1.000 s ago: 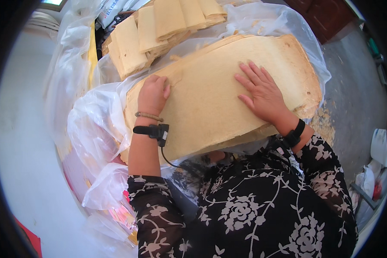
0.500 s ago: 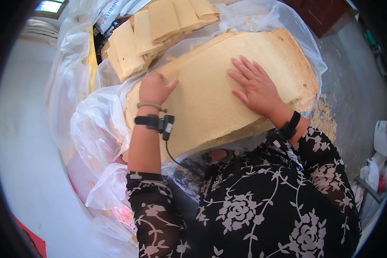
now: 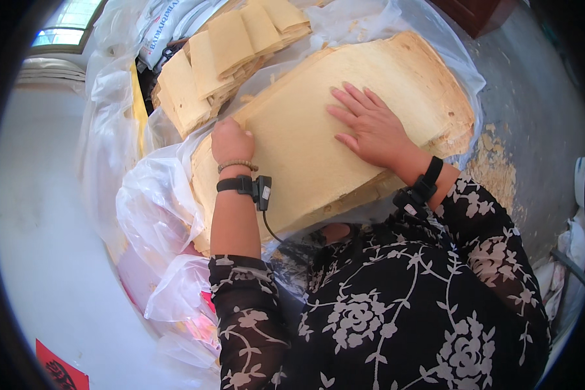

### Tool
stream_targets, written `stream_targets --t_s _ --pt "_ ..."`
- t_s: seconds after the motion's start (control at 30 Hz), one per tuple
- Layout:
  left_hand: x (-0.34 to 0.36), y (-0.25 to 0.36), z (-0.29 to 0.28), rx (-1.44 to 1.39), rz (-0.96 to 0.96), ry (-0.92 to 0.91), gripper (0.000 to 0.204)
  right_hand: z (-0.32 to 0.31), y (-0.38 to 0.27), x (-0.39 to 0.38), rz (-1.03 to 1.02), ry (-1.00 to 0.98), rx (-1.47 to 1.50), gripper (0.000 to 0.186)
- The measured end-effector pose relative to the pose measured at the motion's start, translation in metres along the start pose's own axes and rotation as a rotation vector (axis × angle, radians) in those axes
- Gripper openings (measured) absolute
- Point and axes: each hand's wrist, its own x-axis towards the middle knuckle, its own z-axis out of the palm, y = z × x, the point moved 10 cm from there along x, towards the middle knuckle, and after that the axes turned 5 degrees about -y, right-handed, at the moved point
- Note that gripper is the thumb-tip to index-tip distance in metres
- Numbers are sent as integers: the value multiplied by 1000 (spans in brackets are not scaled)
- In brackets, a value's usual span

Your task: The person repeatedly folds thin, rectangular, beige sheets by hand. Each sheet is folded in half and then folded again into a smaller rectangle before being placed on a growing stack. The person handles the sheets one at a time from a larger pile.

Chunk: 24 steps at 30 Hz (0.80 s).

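Note:
A tall pile of large, thin tan sheets [image 3: 299, 146] lies in front of me, with browned, ragged edges at its right end. At the pile's left side, my left hand [image 3: 232, 140] is closed with the thumb pressed against the curled fingers, pinching the edge of the top sheet. The exact grip is partly hidden by the back of the hand. My right hand [image 3: 372, 130] lies flat on the top sheet right of the middle, its fingers spread and pointing away to the left.
Folded tan sheets [image 3: 231, 42] lie in overlapping stacks beyond the pile. Clear plastic sheeting [image 3: 156, 188] bunches along the left and under the pile. Crumbs [image 3: 494, 166] are scattered on the grey floor at right. White sacks [image 3: 159, 29] stand at the far left.
The left thumb, which stuck out before, has closed against the fingers at the sheet's edge. The right hand stays flat on the sheet. The whole view has shifted slightly.

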Motion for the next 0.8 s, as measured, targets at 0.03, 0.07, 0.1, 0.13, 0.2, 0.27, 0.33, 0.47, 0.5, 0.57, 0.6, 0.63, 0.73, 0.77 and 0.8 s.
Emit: stream_targets --t_s 0.03,0.07,0.1,0.13,0.2,0.27,0.33,0.47,0.5,0.57,0.6,0.63,0.73,0.77,0.8 --pt "2 -2 -2 -8 1 1 23 0 0 0 -6 7 1 53" --pt "3 -4 1 -31 11 -37 23 1 0 -1 -7 7 4 53" --pt "5 -10 0 -94 -13 -58 23 1 0 -1 -8 9 5 53" --pt "5 -14 4 -174 -23 -121 23 1 0 -1 -7 11 5 53" --pt "4 -20 6 -192 -45 -148 24 0 0 -1 -11 24 2 53" --pt "-2 -20 4 -76 -64 -91 27 -1 0 -1 -12 29 10 53" --pt "-5 -22 6 -17 -114 -52 29 1 2 -1 -1 13 19 52" --pt "3 -33 15 -109 -177 -94 36 2 1 -2 -4 -5 -2 54" --pt "8 -34 20 -107 -173 -136 35 1 0 -2 -10 2 -10 54" --pt "17 -41 24 -81 -197 -190 34 1 -1 -2 -14 3 -16 53" --pt "19 -47 28 -97 -239 -232 36 1 -1 -1 -10 0 -16 53" --pt "20 -50 30 -124 -264 -260 37 2 -1 -1 -4 -3 -16 53" --pt "18 -44 23 -118 -261 -237 41 3 0 -1 -2 -7 -19 53" --pt "17 -39 18 -99 -257 -227 43 2 0 -1 -5 1 -18 53" --pt "14 -33 15 -88 -243 -220 44 3 0 -1 -6 1 -17 53"
